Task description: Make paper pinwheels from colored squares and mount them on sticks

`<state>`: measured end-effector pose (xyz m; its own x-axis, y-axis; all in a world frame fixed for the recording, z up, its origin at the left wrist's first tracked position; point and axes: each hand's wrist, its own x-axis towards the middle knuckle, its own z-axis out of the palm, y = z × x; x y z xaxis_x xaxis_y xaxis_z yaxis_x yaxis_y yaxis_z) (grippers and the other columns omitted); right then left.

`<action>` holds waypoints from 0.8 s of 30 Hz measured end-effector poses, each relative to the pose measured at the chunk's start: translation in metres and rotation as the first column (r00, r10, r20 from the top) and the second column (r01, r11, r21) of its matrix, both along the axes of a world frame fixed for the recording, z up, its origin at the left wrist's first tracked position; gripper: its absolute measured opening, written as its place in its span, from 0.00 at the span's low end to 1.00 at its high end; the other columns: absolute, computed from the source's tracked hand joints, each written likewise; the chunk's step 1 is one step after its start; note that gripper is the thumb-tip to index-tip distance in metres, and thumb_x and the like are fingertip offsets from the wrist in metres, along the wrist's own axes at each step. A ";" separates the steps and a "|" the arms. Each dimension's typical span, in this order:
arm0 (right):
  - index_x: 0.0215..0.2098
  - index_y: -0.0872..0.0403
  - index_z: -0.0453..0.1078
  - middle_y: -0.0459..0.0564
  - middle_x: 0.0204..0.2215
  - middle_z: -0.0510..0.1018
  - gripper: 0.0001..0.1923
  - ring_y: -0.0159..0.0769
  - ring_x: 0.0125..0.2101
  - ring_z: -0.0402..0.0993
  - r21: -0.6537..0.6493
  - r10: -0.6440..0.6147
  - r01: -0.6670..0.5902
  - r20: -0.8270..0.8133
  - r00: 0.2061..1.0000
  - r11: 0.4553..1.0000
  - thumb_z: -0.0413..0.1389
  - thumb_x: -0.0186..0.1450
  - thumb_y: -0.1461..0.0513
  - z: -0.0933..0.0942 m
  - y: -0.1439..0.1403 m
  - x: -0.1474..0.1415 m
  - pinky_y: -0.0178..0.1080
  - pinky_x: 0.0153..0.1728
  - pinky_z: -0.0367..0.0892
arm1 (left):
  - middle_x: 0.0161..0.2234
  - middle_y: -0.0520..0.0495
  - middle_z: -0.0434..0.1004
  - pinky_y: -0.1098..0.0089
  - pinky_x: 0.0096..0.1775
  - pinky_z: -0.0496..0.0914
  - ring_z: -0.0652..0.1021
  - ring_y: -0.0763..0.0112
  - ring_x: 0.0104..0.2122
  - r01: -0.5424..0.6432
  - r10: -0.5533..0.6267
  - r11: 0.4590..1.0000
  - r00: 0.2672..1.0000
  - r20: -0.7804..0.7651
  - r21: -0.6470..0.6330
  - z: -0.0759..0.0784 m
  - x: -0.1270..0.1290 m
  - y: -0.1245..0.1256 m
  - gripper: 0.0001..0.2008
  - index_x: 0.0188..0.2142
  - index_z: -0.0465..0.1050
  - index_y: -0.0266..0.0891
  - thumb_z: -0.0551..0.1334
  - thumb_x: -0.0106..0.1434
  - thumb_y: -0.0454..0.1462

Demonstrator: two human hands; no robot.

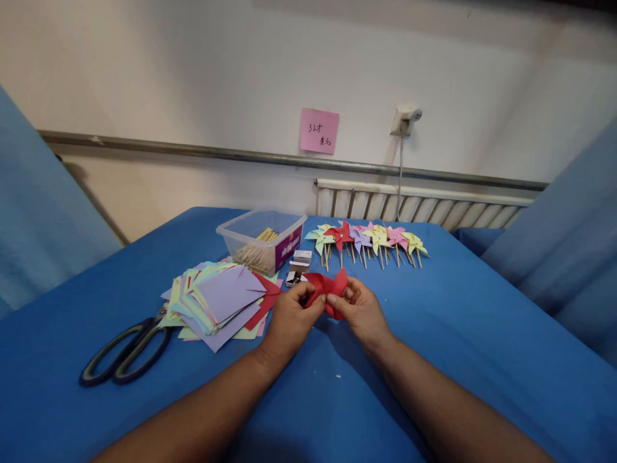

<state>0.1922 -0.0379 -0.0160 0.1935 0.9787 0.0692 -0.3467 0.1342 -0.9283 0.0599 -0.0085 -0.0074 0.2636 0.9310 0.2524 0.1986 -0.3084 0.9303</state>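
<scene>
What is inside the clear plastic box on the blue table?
The clear plastic box holds thin wooden sticks piled at its bottom. The purple label on its side hides part of them.

Pink sticky note (319, 130) on wall: handwritten "32", characters after unclear. Purple label (288, 247) on clear plastic box (261, 240): print unreadable.

Seven finished paper pinwheels on wooden sticks (367, 243) are counted in a row at the far side of the blue-covered worktop (457, 334). One folded red paper piece (328, 287) is held between two hands, the left (289, 319) and the right (359, 312). One pair of black-handled scissors (126, 352), one clear plastic box of sticks (261, 240), one fanned stack of coloured paper squares (219, 302) and two small staple boxes (299, 265) are seen; the squares cannot be counted.
</scene>
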 end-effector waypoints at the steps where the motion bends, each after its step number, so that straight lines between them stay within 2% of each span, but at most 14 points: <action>1: 0.34 0.53 0.68 0.46 0.27 0.78 0.20 0.34 0.27 0.75 0.000 0.006 -0.006 0.025 1.000 1.000 0.66 0.47 0.55 0.000 0.000 0.001 0.38 0.32 0.70 | 0.23 0.54 0.68 0.73 0.28 0.62 0.68 0.74 0.24 -0.002 0.002 1.000 1.000 -0.002 -0.002 0.000 0.000 0.000 0.07 0.26 0.69 0.38 0.62 0.55 0.39; 4: 0.28 0.54 0.69 0.44 0.22 0.76 0.16 0.32 0.23 0.72 -0.002 0.005 -0.005 0.074 0.997 1.000 0.66 0.48 0.54 0.000 0.000 0.003 0.36 0.29 0.68 | 0.25 0.53 0.71 0.73 0.29 0.63 0.70 0.72 0.26 0.002 -0.002 1.000 1.000 0.005 -0.015 0.001 0.000 0.000 0.07 0.28 0.71 0.37 0.62 0.55 0.40; 10: 0.28 0.55 0.69 0.45 0.23 0.76 0.16 0.31 0.23 0.71 0.021 -0.049 0.047 0.102 0.994 0.999 0.65 0.49 0.53 -0.005 0.000 0.001 0.36 0.29 0.68 | 0.25 0.52 0.72 0.73 0.29 0.64 0.70 0.73 0.25 -0.003 0.004 1.000 0.999 0.047 -0.031 0.001 0.001 -0.001 0.06 0.27 0.71 0.37 0.63 0.53 0.38; 16: 0.29 0.55 0.68 0.46 0.24 0.76 0.12 0.31 0.24 0.70 0.085 -0.107 0.090 0.220 0.970 0.992 0.61 0.54 0.55 -0.012 0.000 0.000 0.36 0.29 0.67 | 0.23 0.53 0.70 0.73 0.28 0.63 0.69 0.74 0.24 -0.016 0.017 1.000 1.000 0.017 -0.020 0.002 0.002 -0.004 0.06 0.26 0.69 0.38 0.63 0.53 0.38; 20: 0.29 0.55 0.68 0.46 0.25 0.76 0.10 0.31 0.24 0.69 0.116 -0.141 0.112 0.291 0.946 0.987 0.60 0.56 0.56 -0.015 0.000 0.002 0.35 0.28 0.66 | 0.24 0.52 0.72 0.72 0.29 0.64 0.70 0.73 0.25 0.005 -0.003 0.999 0.999 0.052 -0.032 0.003 0.002 -0.004 0.06 0.27 0.70 0.37 0.63 0.53 0.38; 24: 0.28 0.55 0.68 0.45 0.23 0.75 0.11 0.30 0.23 0.68 0.104 -0.148 0.123 0.284 0.947 0.987 0.60 0.55 0.56 -0.014 0.000 0.001 0.35 0.28 0.66 | 0.25 0.52 0.72 0.72 0.29 0.65 0.71 0.72 0.26 0.008 -0.004 0.999 0.997 0.077 -0.050 0.002 0.002 -0.003 0.06 0.27 0.70 0.37 0.64 0.52 0.39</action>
<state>0.1931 -0.0384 -0.0300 0.2830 0.9328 0.2231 -0.0375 0.2432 -0.9693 0.0623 -0.0112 -0.0053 0.2506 0.9417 0.2246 0.1247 -0.2615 0.9571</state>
